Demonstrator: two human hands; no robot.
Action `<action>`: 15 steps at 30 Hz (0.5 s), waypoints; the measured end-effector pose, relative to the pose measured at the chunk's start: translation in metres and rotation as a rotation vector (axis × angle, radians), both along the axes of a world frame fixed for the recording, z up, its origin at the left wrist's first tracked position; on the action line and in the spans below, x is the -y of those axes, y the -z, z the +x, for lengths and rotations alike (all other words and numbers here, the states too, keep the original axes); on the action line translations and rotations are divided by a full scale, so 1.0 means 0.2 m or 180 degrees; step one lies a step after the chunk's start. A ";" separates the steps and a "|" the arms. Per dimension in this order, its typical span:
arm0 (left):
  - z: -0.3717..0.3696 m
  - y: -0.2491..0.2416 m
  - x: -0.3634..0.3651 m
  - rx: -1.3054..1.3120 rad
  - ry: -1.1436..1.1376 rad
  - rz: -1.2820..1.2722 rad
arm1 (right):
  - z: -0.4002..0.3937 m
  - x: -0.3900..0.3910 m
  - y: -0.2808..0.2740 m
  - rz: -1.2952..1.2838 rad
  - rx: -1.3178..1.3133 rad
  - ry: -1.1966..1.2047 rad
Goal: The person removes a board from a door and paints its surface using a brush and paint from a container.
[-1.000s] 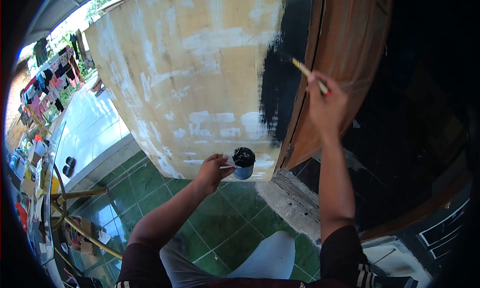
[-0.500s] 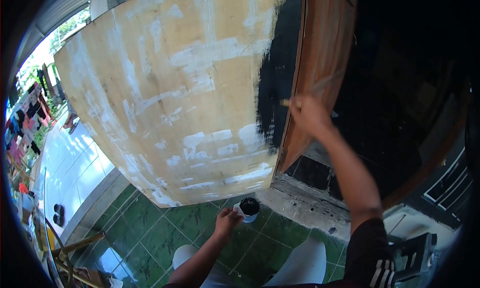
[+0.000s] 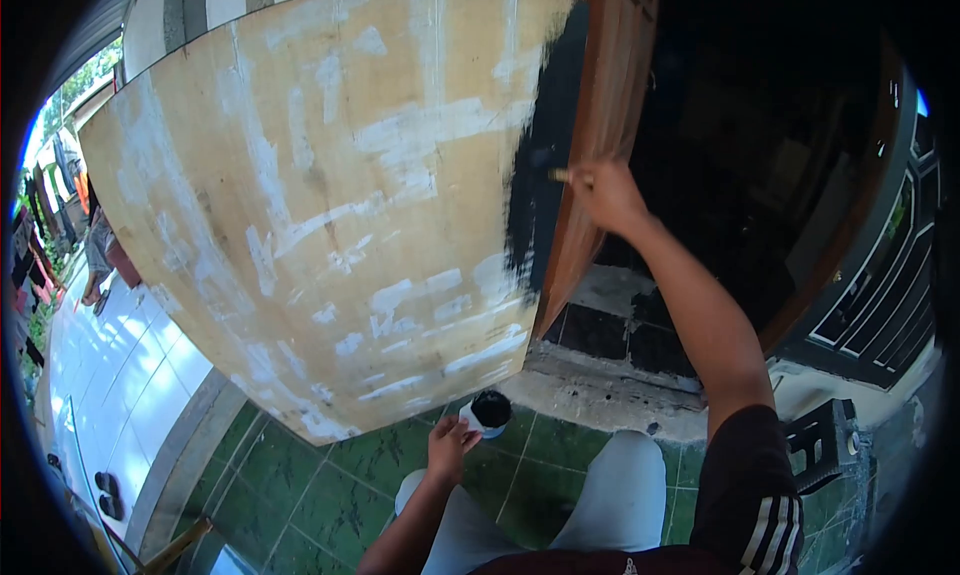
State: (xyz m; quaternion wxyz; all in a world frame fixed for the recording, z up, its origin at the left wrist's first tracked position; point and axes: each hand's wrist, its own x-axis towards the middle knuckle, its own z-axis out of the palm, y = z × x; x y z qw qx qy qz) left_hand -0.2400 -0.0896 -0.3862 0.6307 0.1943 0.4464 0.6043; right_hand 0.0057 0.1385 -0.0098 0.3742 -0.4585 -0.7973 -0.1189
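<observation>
A large plywood board [image 3: 330, 215] with white filler patches stands upright before me. Black paint [image 3: 548, 145] covers a strip along its right edge. My right hand [image 3: 606, 197] is closed around a paintbrush [image 3: 562, 175], whose tip end lies against the black strip; its bristles are hard to make out. Low in front of my knees, my left hand [image 3: 452, 445] pinches the pale rim of a small paint can [image 3: 492, 411] with black paint inside. The can is close below the board's bottom edge.
A brown wooden door [image 3: 612, 85] adjoins the board's right edge, beside a dark doorway. A stone sill [image 3: 600, 385] borders green floor tiles [image 3: 360, 485]. At the left are sandals [image 3: 108, 495] and a partly visible person [image 3: 108, 260]. A black plastic item [image 3: 825, 445] stands at right.
My view has shifted, showing more of the person at left. The brush is still at the black strip, my right hand slightly higher in view. My left hand still holds the paint can.
</observation>
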 end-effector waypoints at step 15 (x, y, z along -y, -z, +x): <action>0.06 0.28 -0.05 0.0117 0.0097 -0.0296 | 0.02 -0.12 -0.78 0.1908 -0.1249 -0.0077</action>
